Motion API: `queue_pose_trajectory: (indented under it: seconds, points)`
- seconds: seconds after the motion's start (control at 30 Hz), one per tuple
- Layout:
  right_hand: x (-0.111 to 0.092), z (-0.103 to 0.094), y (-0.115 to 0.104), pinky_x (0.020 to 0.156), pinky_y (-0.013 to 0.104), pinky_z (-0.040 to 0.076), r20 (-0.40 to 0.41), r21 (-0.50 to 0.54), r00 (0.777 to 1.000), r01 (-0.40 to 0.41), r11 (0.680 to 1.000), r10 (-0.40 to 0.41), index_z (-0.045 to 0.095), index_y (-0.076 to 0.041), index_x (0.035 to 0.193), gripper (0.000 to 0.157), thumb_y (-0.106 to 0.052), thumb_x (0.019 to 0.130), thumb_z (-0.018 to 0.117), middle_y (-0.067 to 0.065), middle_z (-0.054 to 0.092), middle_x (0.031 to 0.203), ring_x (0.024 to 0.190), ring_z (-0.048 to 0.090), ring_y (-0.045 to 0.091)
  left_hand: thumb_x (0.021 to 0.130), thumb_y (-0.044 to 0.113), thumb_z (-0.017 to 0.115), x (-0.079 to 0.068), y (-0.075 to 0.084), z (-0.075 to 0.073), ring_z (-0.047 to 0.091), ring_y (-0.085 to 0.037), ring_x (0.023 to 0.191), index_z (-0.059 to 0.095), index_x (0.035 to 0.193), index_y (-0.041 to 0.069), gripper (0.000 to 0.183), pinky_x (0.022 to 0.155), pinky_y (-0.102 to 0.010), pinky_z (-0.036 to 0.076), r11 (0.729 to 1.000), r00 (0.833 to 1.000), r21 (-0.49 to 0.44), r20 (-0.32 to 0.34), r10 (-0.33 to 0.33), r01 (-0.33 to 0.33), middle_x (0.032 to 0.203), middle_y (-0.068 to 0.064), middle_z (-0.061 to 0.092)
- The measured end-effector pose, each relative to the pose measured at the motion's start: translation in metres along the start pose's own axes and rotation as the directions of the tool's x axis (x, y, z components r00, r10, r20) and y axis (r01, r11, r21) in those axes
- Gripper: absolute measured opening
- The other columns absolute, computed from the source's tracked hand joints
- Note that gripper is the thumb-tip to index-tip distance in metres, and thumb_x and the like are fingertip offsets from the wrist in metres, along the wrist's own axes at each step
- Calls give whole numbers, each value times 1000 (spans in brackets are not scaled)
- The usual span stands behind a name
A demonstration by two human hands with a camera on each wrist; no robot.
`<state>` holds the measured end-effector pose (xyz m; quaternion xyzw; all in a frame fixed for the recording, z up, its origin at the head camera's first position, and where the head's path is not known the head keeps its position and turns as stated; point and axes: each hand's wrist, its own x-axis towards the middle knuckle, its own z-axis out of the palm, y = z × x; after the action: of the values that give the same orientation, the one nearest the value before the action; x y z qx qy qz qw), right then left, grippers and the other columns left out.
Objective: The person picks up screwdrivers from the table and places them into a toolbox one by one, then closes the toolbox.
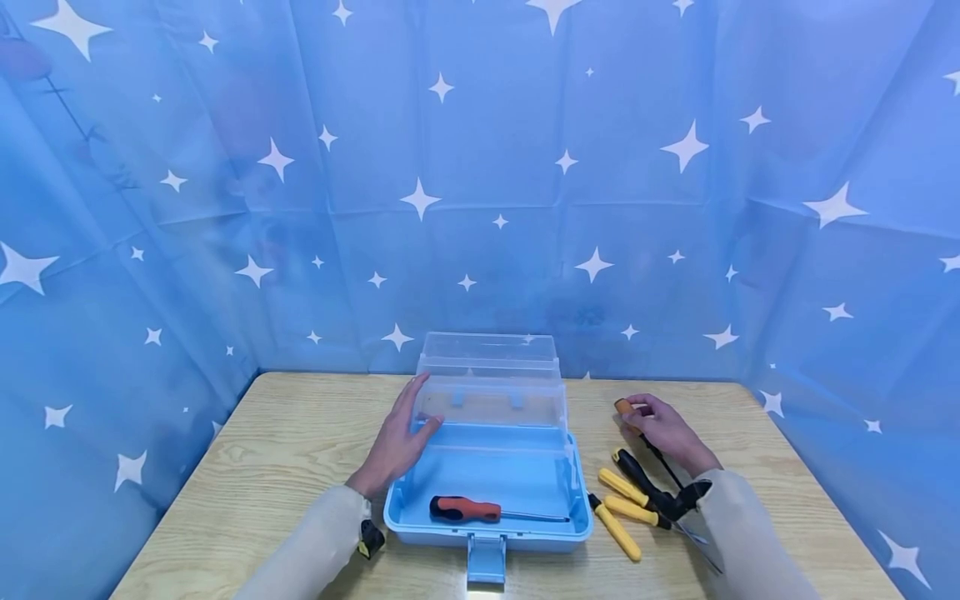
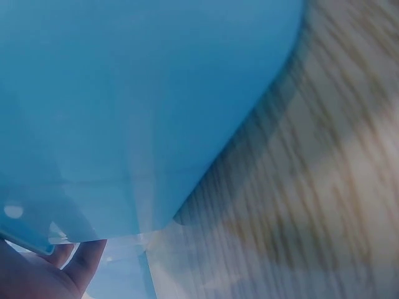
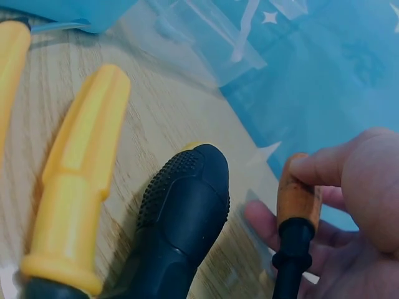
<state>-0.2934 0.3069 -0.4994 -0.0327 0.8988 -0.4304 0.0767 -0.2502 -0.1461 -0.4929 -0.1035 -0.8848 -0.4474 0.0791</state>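
Observation:
A light blue toolbox [image 1: 487, 537] sits at the table's middle, its clear lid [image 1: 491, 358] raised at the back. Inside, near the front wall, lies a red-and-black screwdriver [image 1: 465, 509]. My left hand [image 1: 397, 442] rests at the toolbox's left side by the lid hinge, fingers extended and thumb over the rim; the left wrist view shows the blue outer wall [image 2: 124, 112] close up. Right of the toolbox, my right hand [image 1: 663, 429] pinches a screwdriver by its orange handle [image 3: 299, 202] between thumb and fingers. Its dark shaft points back toward my wrist.
Several yellow-handled tools [image 1: 621, 533] lie right of the toolbox. Among them is a black textured handle [image 3: 187, 202], just beside my right hand. The toolbox's front latch [image 1: 487, 560] hangs down. A blue starry curtain [image 1: 487, 167] encloses the wooden table [image 1: 285, 467].

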Motion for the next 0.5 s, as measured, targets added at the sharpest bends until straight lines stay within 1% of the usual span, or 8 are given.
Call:
queue_pose_trajectory:
  seconds: [0.17,0.3,0.5]
  points:
    - [0,0,0,80,34,48,3,16,1000,10,1000,-10,46,0,139,46,-29,103,53,22,55,124,108,56,32,100,39,57,0,0,0,26,-32,149,19,156,40,68,113,-65,29,1000,1000,4,6,-1,1,164,1,21]
    - [-2,-3,-1,81,35,49,2,2,1000,23,1000,-23,46,0,139,48,-31,103,52,22,55,125,109,56,33,100,45,55,1,0,0,26,-32,149,18,157,40,68,113,-65,29,1000,1000,10,11,2,-2,164,1,21]
    - [-2,-5,-6,84,39,51,19,3,999,40,999,-40,44,-1,142,52,-35,103,52,23,52,130,111,56,33,100,36,58,0,1,0,28,-33,148,20,157,38,68,112,-66,29,1000,1000,-3,4,-3,3,164,-1,21]
